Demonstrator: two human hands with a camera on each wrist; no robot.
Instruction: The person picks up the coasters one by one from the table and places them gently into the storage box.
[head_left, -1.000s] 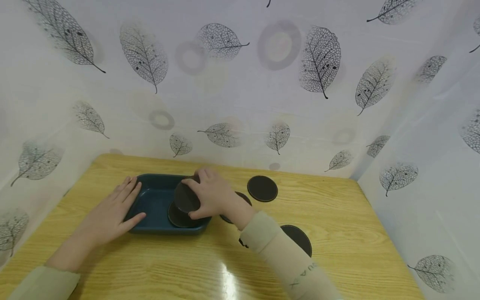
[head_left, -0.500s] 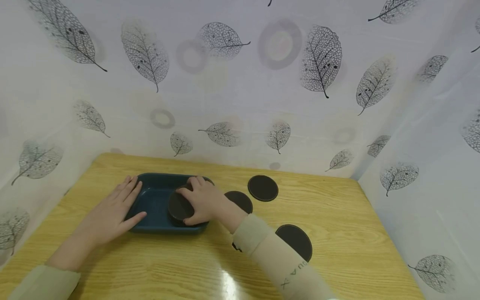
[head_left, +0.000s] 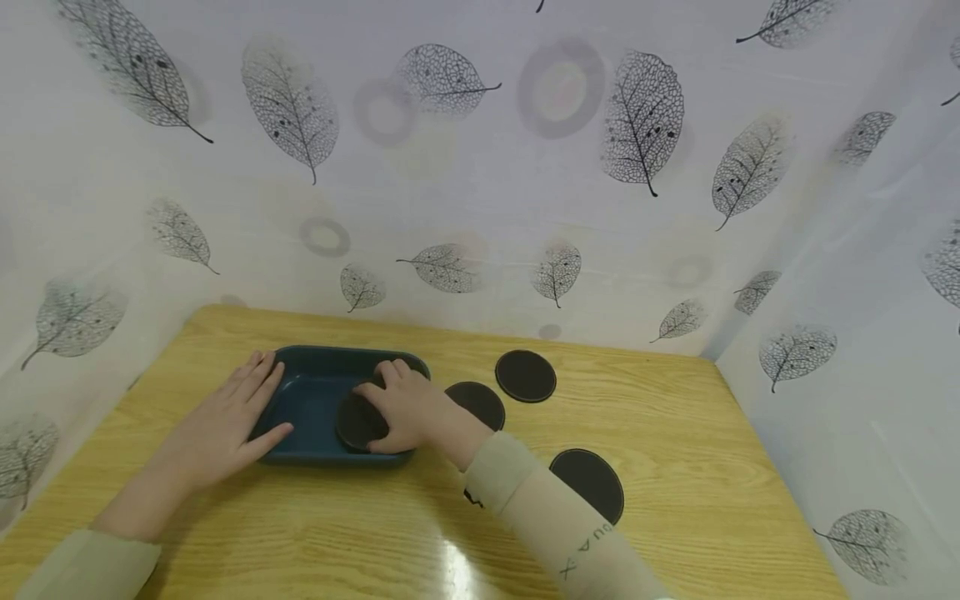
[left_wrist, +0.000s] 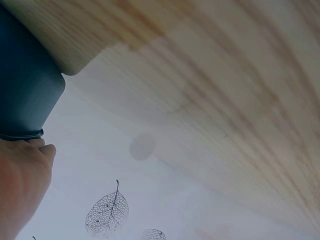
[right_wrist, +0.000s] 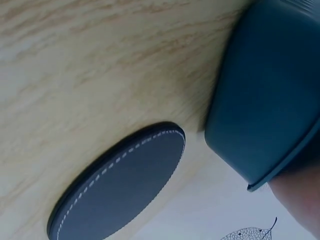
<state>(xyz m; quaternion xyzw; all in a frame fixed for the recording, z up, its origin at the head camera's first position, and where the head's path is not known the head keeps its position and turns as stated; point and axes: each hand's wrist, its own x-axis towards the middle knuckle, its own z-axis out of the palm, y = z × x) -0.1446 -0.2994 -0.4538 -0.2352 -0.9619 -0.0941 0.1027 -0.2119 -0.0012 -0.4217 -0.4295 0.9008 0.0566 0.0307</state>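
Observation:
A dark blue rectangular tray (head_left: 306, 412) stands on the wooden table. My left hand (head_left: 221, 425) rests on its left end, fingers straight and thumb spread over the near corner. In the left wrist view, those fingertips lie at the tray's rim (left_wrist: 22, 135). My right hand (head_left: 412, 412) reaches over the tray's right end, thumb and fingers curved around the edges of a round black coaster (head_left: 358, 421). This coaster lies low in the right half of the tray, over another coaster now hidden. In the right wrist view, only part of my right hand (right_wrist: 302, 197) shows behind the tray wall.
Right of the tray lie three more black coasters: one close by (head_left: 480, 404), partly behind my right wrist, one farther back (head_left: 525, 377), and one nearer (head_left: 590, 485) beside my sleeve. A leaf-patterned curtain (head_left: 480, 192) borders the table (head_left: 697, 467) behind and at the sides.
My right hand has lowered the coaster, moving slightly left and down, until it covers the one beneath in the tray. The left hand has stayed in place.

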